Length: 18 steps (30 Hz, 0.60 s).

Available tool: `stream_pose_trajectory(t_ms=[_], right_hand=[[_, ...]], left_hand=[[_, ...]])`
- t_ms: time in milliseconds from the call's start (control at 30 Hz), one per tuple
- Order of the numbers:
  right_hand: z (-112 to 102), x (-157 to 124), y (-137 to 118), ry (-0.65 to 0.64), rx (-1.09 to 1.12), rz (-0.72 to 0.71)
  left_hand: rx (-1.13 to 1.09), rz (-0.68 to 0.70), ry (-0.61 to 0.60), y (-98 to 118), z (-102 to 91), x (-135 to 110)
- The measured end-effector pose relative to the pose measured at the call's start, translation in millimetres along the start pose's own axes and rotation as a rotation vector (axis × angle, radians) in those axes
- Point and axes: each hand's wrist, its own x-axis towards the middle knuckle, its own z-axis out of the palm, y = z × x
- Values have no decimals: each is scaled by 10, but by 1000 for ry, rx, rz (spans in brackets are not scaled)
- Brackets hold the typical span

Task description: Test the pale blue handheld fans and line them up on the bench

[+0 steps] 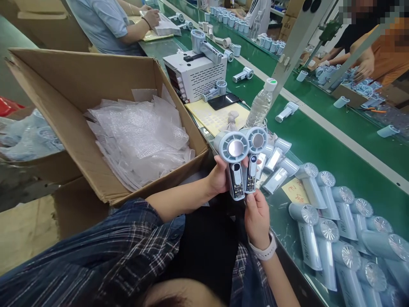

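Observation:
I hold two pale blue handheld fans upright side by side above the table edge. My left hand (220, 177) is closed round the handle of the left fan (232, 164). My right hand (256, 215), with a white watch at the wrist, grips the bottom of the right fan (254, 160), whose small display shows lit digits. Both round silver fan heads face me.
Several finished fans (332, 226) lie in rows on the green conveyor table (319, 145) at my right. A water bottle (261, 102) and a white power supply (194, 72) stand behind. An open cardboard box (79, 128) of bubble bags sits at my left. Other people work further along.

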Motion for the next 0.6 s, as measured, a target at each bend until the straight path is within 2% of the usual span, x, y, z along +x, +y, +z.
stream_pose_trajectory(t_ms=[67,133,200,267,300,333,400,500,600], right_hand=[[-119,-2,26,14,-84,-79],[-258,-2,36,92,-225,-152],[-388,5,10,258,-457,-212],[-472,16,-52,430,-640,-276],[-489,22,-92,461,-657,-293],[-489,28,-133,434,-620,-283],[-455,42,-208,246,-444,-180],[-386,55,-281,-30,-149,7],[-361,33,-331,-112,19,91]], left_hand=[[-14,21,39,25,2,19],[-10,85,79,56,6,41],[22,110,92,86,15,44],[66,53,45,101,36,10],[83,2,2,97,51,-22],[94,-55,-47,85,67,-61],[94,-176,-135,43,101,-146],[74,-311,-158,-21,142,-248],[63,-374,-155,-33,162,-287]])
